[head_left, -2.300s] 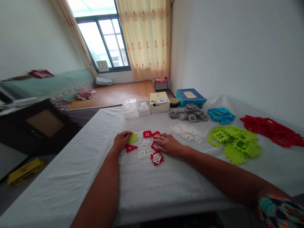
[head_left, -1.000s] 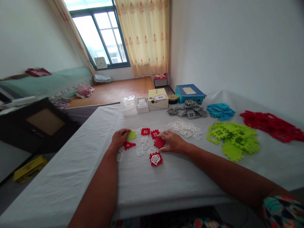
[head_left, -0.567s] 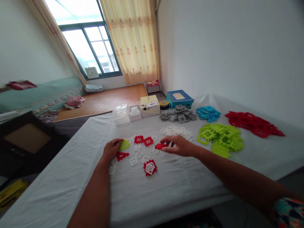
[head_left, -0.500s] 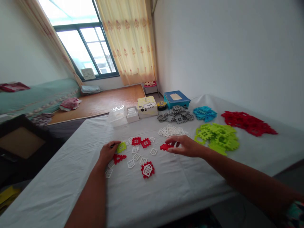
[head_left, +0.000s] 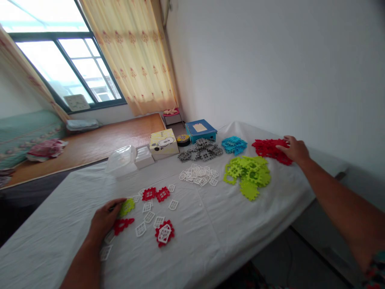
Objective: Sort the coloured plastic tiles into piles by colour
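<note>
My left hand (head_left: 104,220) is closed at the left of the table, its fingertips pinching the edge of a lime green toothed plastic building piece (head_left: 127,206). Just below that piece lies a red toothed piece (head_left: 122,226), partly beside the hand. My right hand (head_left: 297,149) rests at the right end of a pile of red building pieces (head_left: 267,148), thumb and fingers apart; its other fingertips are partly hidden. Two red pieces with white window inserts (head_left: 156,194) lie in the middle left. Nearer me is a red piece topped by a white lattice piece (head_left: 165,233).
White window pieces (head_left: 199,175) are heaped mid-table, and several lie loose near my left hand. Piles of lime green (head_left: 248,174), blue (head_left: 234,145) and grey pieces (head_left: 201,150) stand further right and back. A clear tub (head_left: 122,158), a yellow box (head_left: 164,143) and a blue box (head_left: 201,130) line the far edge.
My right hand has moved from mid-table, where it held a red piece, right to the red pile. My left hand stays at the lime green piece. The view has turned right.
</note>
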`<action>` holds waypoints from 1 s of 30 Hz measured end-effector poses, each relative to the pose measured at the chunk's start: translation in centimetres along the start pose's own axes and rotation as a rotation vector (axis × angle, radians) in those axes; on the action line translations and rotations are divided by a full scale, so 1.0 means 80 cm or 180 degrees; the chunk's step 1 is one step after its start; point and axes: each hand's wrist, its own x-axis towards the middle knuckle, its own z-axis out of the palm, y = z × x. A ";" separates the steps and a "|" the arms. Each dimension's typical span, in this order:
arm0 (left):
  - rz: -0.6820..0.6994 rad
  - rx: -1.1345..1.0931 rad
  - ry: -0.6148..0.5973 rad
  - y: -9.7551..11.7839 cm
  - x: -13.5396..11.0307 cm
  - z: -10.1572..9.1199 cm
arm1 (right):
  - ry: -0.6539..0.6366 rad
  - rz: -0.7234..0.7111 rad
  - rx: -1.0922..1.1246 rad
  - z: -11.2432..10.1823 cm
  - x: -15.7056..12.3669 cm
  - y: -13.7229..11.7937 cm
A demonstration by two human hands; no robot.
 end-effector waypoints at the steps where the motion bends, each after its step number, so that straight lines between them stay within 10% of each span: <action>1: 0.0017 0.0008 0.0003 0.000 0.000 0.000 | -0.0055 0.0254 -0.0077 0.002 0.000 0.009; 5: 0.0038 0.0059 -0.0018 -0.001 0.002 0.000 | 0.0114 0.0599 -0.0275 0.004 0.000 -0.010; 9: -0.0055 0.0099 -0.0038 0.005 -0.001 0.002 | 0.0258 -0.0586 0.0077 0.014 -0.015 -0.112; 19: 0.0078 -0.0189 -0.0007 0.014 -0.016 0.008 | -0.2216 -0.3511 0.1485 0.108 -0.209 -0.451; 25: 0.0018 -0.0400 -0.0080 0.010 -0.014 0.012 | -0.2284 -0.3667 0.1054 0.179 -0.232 -0.519; 30: 0.0024 -0.0479 -0.0014 0.008 -0.010 0.015 | -0.1915 -0.4000 0.0642 0.172 -0.227 -0.532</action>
